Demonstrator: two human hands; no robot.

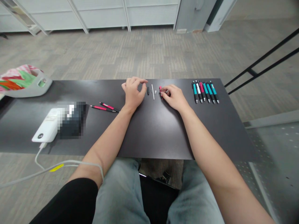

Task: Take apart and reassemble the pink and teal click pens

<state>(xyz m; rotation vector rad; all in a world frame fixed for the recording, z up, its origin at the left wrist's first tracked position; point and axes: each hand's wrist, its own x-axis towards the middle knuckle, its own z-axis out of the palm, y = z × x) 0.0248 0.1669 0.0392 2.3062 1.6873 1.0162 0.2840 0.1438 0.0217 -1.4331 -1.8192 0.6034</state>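
Observation:
My left hand rests at the table's far side with thumb and index finger apart and nothing between them. Just right of its fingertips lies a small black pen grip. Beside that are a thin white refill, a small spring-like piece and a tiny pale piece, all flat on the table. The fingers of my right hand close on a pink pen barrel, whose lower part they partly hide. Several assembled pens, teal, white and pink, lie in a row to the right.
Two pink-and-black pens lie left of my left forearm. Farther left are a white power bank with a cable crossing my left arm, a blurred dark object and a white basket with colourful contents. The table is dark.

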